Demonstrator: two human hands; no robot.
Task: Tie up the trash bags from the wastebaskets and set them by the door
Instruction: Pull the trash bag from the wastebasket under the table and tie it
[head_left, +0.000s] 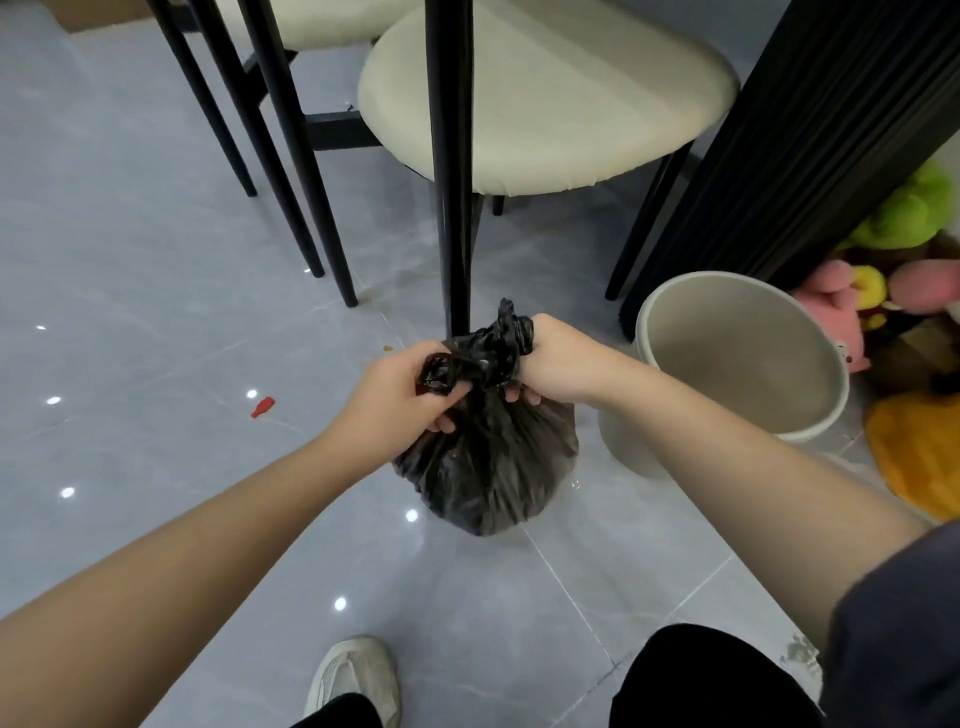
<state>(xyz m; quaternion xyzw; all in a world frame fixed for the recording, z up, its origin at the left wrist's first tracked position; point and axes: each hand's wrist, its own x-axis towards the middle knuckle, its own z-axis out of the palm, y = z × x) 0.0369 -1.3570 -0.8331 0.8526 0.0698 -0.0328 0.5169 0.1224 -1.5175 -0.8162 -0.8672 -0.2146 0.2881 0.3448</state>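
Note:
A full black trash bag (491, 467) hangs just above the grey tiled floor in the middle of the view. Its gathered top is twisted into two ends. My left hand (400, 389) is closed around the left end, and my right hand (558, 364) grips the right end, which sticks up past my knuckles. To the right stands an empty beige wastebasket (748, 353) with no bag in it, tilted toward me. No door is in view.
A cream-seated chair (545, 98) with black legs stands right behind the bag, one leg (454, 208) almost touching it. More chair legs (270, 156) at left. A dark pleated column (779, 145) and plush toys (898, 270) at right. A red scrap (262, 407) lies on the floor.

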